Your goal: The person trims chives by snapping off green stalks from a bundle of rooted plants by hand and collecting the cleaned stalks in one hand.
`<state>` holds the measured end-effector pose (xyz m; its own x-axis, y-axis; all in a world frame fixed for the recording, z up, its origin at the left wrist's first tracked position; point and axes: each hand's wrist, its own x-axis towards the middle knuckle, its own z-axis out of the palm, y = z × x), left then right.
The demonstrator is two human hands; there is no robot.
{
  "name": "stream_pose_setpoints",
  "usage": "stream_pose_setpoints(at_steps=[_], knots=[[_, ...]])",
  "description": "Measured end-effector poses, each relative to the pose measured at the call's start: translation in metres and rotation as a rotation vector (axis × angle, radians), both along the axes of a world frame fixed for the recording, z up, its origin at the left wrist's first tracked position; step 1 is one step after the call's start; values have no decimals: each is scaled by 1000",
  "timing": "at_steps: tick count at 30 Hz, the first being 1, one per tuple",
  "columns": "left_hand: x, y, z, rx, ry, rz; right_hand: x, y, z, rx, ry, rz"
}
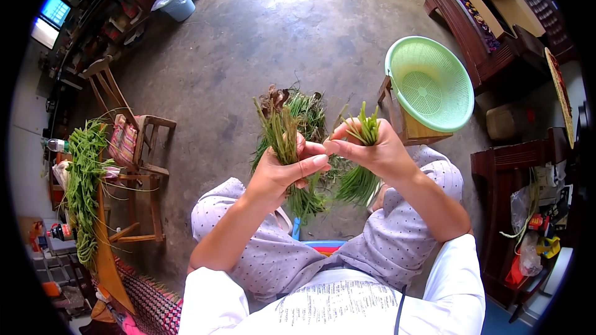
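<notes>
My left hand (276,174) is closed round a bunch of green chives (280,133), its stems upright and some brownish, the leaves hanging below the fist. In my right hand (386,151) is a second bunch of chives (366,129), with pale green cut-looking ends on top and dark leaves (358,185) drooping underneath. My fingertips almost meet between the bunches; whether a single stem is pinched there I cannot make out. Beyond the hands, on the floor, lies a heap of green and brown plant scraps (307,111), partly hidden by the left bunch.
A green plastic colander (459,87) stands on a wooden stool (415,129) at the right. Leafy greens (87,180) lie on a wooden table (110,267) at the left, beside a wooden chair (148,139). A blue bin (179,9) stands at the back left.
</notes>
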<state>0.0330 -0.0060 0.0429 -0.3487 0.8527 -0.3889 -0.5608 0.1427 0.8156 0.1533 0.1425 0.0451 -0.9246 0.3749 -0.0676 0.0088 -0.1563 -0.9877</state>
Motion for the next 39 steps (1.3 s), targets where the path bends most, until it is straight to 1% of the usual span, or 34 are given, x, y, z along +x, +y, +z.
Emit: stream_pose_setpoints(at_steps=[2, 4, 6, 8, 10, 13, 17, 21, 23, 25, 29, 31, 32, 34, 36, 38, 39], knots=[[1, 0, -5, 52, 116, 22, 1, 1, 8, -11, -49, 38], [0, -1, -5, 40, 140, 29, 1, 0, 5, 16, -89, 33], [0, 0, -4, 29, 163, 34, 2, 0, 5, 34, -53, 26], [-1, 0, 1, -21, 97, 41, 2, 0, 4, 53, -17, 19], [-3, 0, 1, -18, 55, 40, 1, 0, 1, 194, 41, -13], [-4, 0, -1, -12, -18, 40, 1, -3, -2, 259, 78, -59], [-5, 0, -2, 21, -127, 27, 3, -2, 1, 284, 50, -63], [-5, 0, -3, 36, -153, 25, 4, -3, 5, 314, 25, -63], [-5, -1, -5, 67, -207, 37, 3, -3, 6, 337, 18, -71], [-6, -1, -6, 66, -206, 37, 2, -4, 4, 310, 54, -61], [-6, -1, -8, 72, -212, 24, 3, -3, 4, 281, 34, -47], [-7, -1, -6, 67, -201, 10, 3, -2, 8, 413, 30, -82], [-8, -2, -5, 62, -191, -5, 4, 0, 8, 413, 31, -83], [-8, -2, -5, 65, -197, -6, 4, 3, 10, 569, 41, -181], [-8, -3, -4, 67, -203, -7, 3, 5, 10, 608, 58, -213], [-8, -3, -4, 48, -183, -15, 2, 9, 9, 820, 175, -303], [-8, -3, -3, 49, -182, -16, 3, 10, 9, 821, 175, -303]])
